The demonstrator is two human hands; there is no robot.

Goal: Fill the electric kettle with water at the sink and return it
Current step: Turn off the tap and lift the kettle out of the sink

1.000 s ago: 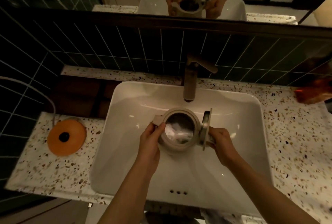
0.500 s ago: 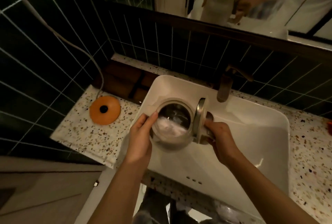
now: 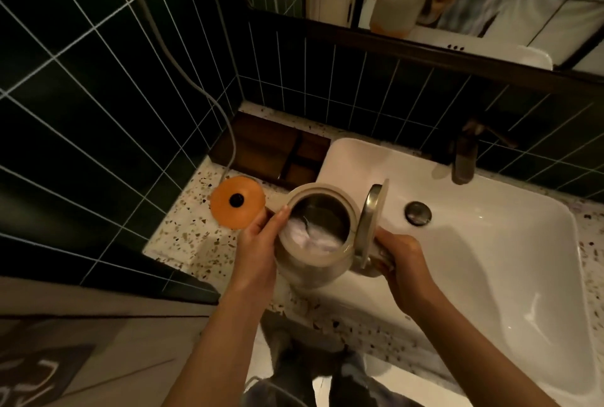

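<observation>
Leftward from the sink (image 3: 490, 259) goes the kettle (image 3: 313, 259), lid open, both hands' grip on it: left hand (image 3: 258, 253), right hand (image 3: 403, 263), near the orange base (image 3: 237, 202).

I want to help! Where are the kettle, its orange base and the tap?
kettle (image 3: 315, 264): head view, beige side wall.
orange base (image 3: 250, 210): head view, orange top disc.
tap (image 3: 464, 161): head view, upright spout.

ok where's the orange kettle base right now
In the head view the orange base sits on the counter's left end, just left of the held kettle.
</observation>
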